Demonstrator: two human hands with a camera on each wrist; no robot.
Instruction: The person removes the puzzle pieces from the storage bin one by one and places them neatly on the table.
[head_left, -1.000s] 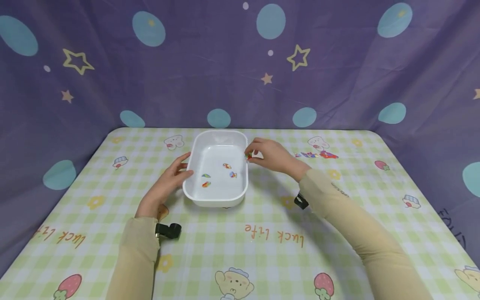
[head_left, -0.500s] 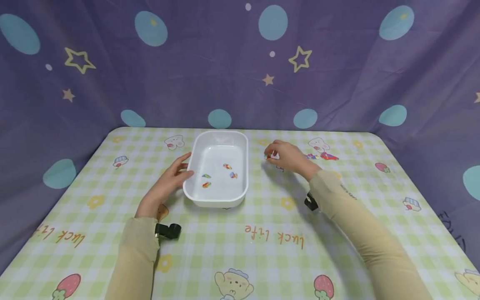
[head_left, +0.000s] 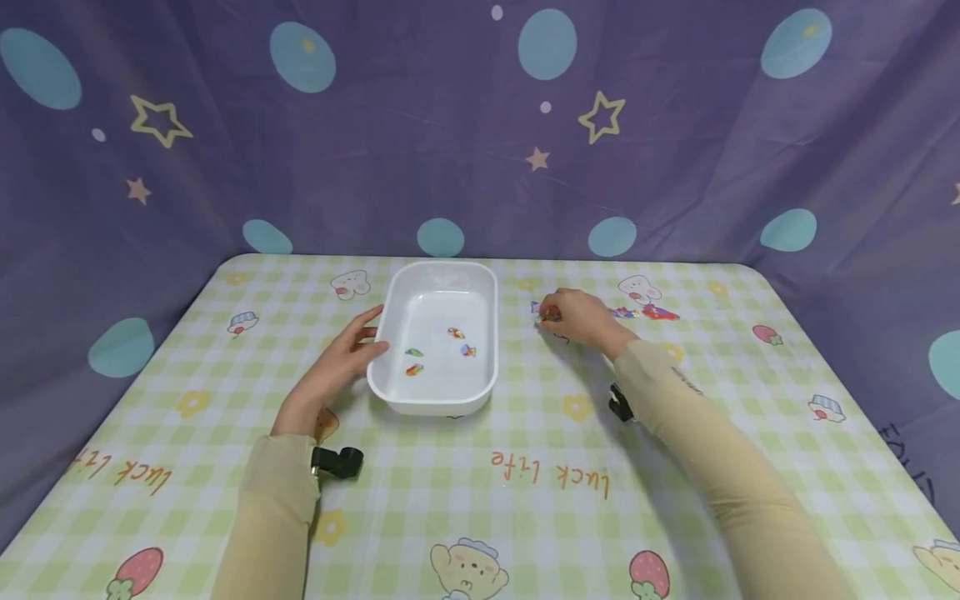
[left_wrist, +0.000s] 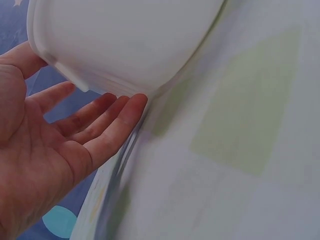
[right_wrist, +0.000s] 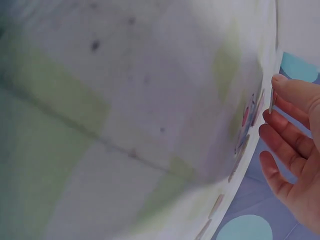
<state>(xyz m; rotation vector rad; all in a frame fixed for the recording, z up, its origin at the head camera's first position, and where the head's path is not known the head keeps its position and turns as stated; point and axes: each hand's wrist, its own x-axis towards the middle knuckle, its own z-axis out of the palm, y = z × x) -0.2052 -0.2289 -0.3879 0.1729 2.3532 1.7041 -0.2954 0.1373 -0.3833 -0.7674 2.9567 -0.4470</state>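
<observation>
A white plastic tub [head_left: 433, 407] sits left of the table's middle, with several small bright flat pieces such as a red-orange one [head_left: 414, 370] on its floor. My left hand [head_left: 337, 362] holds its left side, thumb at the rim and fingers along the outer wall, as the left wrist view [left_wrist: 65, 130] shows. Right of the tub, my right hand [head_left: 581, 318] is low over the table, pinching a small thin flat piece [right_wrist: 271, 100] between thumb and forefinger. A purplish piece [head_left: 535, 307] shows just beyond its fingertips.
More flat colourful pieces lie right of the right hand, among them a blue-purple one [head_left: 624, 313] and a larger red one [head_left: 661, 312]. A checked cloth with printed figures covers the table [head_left: 450, 500]. A purple curtain [head_left: 375, 167] stands behind the far edge.
My right hand has moved right, from the tub's right rim to the table beside it, still pinching the small piece. The left hand and tub have stayed in place.
</observation>
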